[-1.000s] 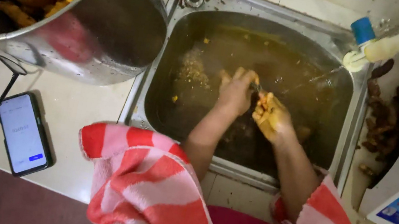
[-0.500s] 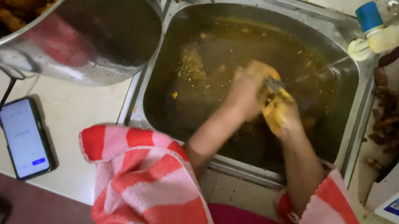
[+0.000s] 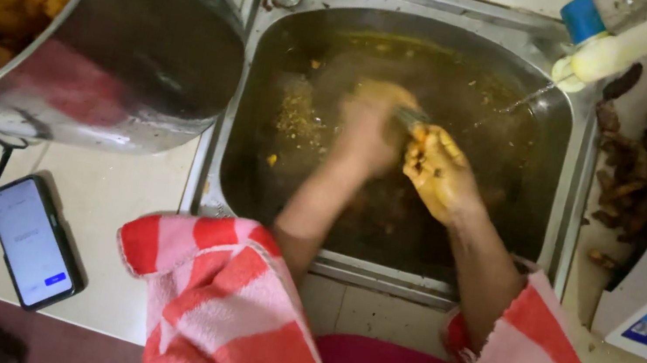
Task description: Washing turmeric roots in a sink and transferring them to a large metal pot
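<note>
Rubbing closer together than 1 second ago, the left hand [image 3: 373, 124] blurs, its grip unclear, while the right hand [image 3: 436, 170] curls around an orange-stained root piece [image 3: 424, 137] over the murky steel sink [image 3: 379, 267].

A small yellow-stained root piece [image 3: 426, 151] sits clutched above the murky sink water.
</note>
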